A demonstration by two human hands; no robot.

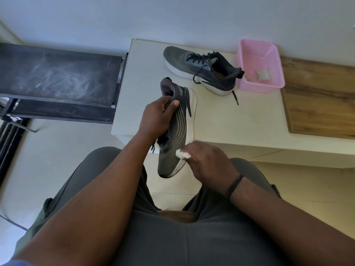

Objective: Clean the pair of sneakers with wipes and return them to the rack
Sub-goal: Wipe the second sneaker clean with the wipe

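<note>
With the dark rack (57,77) at ten o'clock, the left hand (157,116) grips the collar of a grey sneaker (178,129) held on its side, toe toward six o'clock, while the right hand (207,162) pinches a white wipe (182,154) against its toe side, the second sneaker (201,70) resting on the white table (230,121) at one o'clock beside a pink basket (259,66).

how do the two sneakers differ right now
The held sneaker is off the table, gripped at its heel by the left hand, while the right hand presses a white wipe to it. The other sneaker rests untouched on the white table. Both are dark grey with white soles.
</note>
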